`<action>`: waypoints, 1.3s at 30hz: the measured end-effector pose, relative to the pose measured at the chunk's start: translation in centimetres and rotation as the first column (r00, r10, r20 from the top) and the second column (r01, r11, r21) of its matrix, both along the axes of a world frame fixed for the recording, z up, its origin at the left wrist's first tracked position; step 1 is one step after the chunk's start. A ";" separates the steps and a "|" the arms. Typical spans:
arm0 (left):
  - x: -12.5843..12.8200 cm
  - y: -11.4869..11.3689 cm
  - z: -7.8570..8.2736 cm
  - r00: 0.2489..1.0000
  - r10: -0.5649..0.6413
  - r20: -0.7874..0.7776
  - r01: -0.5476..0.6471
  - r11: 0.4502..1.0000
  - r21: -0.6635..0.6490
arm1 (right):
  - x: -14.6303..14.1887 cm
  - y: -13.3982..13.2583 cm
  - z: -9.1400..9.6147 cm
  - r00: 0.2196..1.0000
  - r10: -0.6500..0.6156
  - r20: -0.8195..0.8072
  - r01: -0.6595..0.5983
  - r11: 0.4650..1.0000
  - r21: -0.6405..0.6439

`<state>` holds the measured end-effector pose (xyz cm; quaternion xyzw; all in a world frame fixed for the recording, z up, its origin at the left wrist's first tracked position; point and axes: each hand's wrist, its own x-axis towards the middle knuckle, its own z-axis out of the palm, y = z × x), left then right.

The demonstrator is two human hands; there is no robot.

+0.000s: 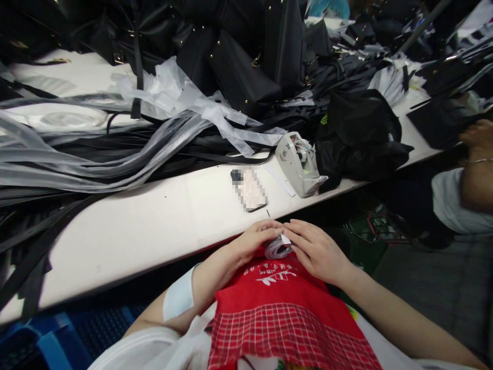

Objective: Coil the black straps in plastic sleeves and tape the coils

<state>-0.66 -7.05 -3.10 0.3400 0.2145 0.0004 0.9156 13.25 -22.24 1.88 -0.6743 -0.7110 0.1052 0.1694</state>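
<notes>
My left hand and my right hand meet just below the edge of the white table, over my lap. Between them sits a small coiled roll of clear plastic or tape with a white tab. Both hands have their fingers curled and pinched on that roll. A red apron with white print and a checked panel lies under the hands.
A phone and a white tape dispenser lie on the table ahead. Long black straps, clear plastic sleeves and black bags pile behind. Another person's arm shows at right.
</notes>
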 end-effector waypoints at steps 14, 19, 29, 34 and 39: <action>1.0 0.9 1.6 0.998 -0.013 0.062 0.005 0.993 0.114 | -0.8 0.6 -0.3 0.933 -0.135 -0.334 0.216 0.952 0.217; 1.3 1.0 1.6 0.994 0.033 0.103 -0.041 0.996 0.077 | 2.0 1.7 0.8 0.960 -0.109 -0.258 0.177 0.951 0.255; 0.9 0.7 -0.6 0.998 0.038 0.057 -0.046 0.986 0.160 | 15.4 7.4 -1.1 0.510 -0.614 -0.602 0.721 0.687 -0.089; 0.7 0.7 -0.6 0.999 0.047 0.019 -0.049 0.983 0.175 | 15.1 8.0 -1.6 0.465 -0.548 -0.696 0.698 0.710 -0.092; 0.7 0.7 -0.3 0.998 0.052 0.036 -0.058 0.981 0.184 | 13.5 5.4 -0.9 0.476 -0.516 -0.713 0.737 0.676 0.003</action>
